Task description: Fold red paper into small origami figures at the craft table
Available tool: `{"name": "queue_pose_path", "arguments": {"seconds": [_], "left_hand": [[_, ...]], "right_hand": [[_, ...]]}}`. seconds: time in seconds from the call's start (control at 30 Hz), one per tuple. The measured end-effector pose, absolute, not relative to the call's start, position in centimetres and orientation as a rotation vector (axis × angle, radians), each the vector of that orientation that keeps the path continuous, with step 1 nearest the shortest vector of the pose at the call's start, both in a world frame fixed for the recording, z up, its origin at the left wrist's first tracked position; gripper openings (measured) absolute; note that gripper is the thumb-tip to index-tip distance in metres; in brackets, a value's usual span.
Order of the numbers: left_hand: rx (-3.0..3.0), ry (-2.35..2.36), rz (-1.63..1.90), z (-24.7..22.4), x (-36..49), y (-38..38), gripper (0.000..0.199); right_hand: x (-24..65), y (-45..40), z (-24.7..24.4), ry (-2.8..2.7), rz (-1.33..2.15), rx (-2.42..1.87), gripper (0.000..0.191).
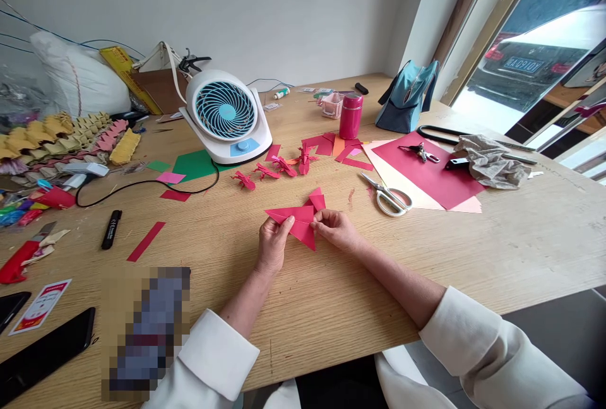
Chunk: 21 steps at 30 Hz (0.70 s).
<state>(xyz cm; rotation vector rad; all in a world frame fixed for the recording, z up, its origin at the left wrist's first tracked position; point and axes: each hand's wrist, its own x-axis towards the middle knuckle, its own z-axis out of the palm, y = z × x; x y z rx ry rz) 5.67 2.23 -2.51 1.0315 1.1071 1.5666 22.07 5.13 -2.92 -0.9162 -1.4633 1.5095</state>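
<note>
A folded red paper with pointed corners is held over the wooden table. My left hand pinches its left part between thumb and fingers. The fingertips of my right hand are closed on its right edge. Just behind the held paper lies another small red folded piece. Farther back, several small red folded paper figures stand in a row. Scissors with white handles lie to the right of my hands.
A white fan stands behind the paper figures. A pink bottle, a blue bag and red sheets are at the right. A black marker, a red strip and a black phone lie at the left.
</note>
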Motion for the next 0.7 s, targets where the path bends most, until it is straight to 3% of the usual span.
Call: {"name": "queue_pose_path", "arguments": {"seconds": [0.2,0.7], "left_hand": [[0.985,1.117,1.584,-2.2,5.5,2.3,0.027],[0.974,1.089,1.443,-1.6,6.1,1.9,0.032]], "right_hand": [[22.3,5.1,-1.9,-1.459,1.505,-0.972,0.031],[22.1,4.8,-2.2,-1.45,1.479,-0.917,0.05]]}}
